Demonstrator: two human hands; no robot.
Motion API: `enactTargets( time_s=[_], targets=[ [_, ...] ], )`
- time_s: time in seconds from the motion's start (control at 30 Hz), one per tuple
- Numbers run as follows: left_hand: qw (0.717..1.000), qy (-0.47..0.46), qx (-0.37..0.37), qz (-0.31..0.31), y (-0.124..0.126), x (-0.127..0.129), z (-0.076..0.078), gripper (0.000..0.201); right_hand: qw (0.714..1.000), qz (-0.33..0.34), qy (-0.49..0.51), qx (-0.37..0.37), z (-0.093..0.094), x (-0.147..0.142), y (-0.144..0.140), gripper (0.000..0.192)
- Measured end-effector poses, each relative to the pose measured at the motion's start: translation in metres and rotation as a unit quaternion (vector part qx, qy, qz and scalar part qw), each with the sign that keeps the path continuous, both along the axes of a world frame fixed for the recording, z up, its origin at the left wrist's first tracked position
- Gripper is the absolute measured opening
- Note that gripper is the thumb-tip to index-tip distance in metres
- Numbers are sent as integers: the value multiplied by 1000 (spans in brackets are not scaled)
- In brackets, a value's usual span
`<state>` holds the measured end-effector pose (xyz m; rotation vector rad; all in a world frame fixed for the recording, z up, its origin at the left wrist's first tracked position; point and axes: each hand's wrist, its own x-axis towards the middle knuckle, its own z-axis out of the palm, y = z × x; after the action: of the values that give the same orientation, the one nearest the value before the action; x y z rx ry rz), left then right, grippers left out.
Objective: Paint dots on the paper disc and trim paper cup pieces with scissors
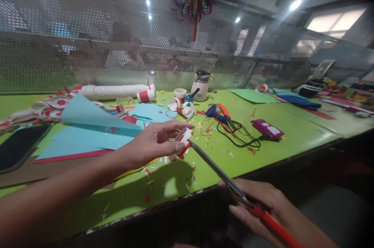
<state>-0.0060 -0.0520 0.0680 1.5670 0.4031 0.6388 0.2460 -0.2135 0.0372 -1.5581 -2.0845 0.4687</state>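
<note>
The person's 2 hands are apart, each closed on something. The left hand point(154, 139) pinches a cup piece point(184, 136), red and white, between thumb and fingers, above the green table point(248, 158). The right hand point(260, 205), at 4 o'clock from the piece, is wrapped around scissors point(214, 167) with orange-red handles. Their blades point toward 10 o'clock, the tip at the piece's edge; whether the piece sits between the blades cannot be told. Scraps point(147, 172) in red and white lie scattered at 8 o'clock from the piece. At 9 o'clock spread blue sheets point(87, 139), with a phone point(22, 148) farther out the same way. A white roll point(113, 92) lies at 10 o'clock, and a red-banded cup point(146, 96) on its side at 11. At 12 o'clock stands a small cup point(180, 94); a flask point(200, 86) stands upright at 1. A glue gun point(215, 113), blue and orange, rests at 2 o'clock, and a purple box point(267, 129) with a black cable lies at 3.
</note>
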Motion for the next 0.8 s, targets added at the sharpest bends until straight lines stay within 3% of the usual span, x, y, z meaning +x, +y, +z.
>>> enactTargets(
  time_s=[0.17,0.33,0.6,0.8],
  targets=[
    [1000,9,-1,-9,2,-1,-2,50,999,-31,10,12,-9,6,-5,41],
    [1000,18,4,-8,3,-2,-2,51,998,60,16,-16,6,-3,7,32],
    [1000,11,-1,-7,3,-1,-1,49,999,43,13,0,9,-7,8,25],
    [1000,16,0,-1,4,-1,-2,48,997,54,27,-43,9,-6,8,29]
  ],
)
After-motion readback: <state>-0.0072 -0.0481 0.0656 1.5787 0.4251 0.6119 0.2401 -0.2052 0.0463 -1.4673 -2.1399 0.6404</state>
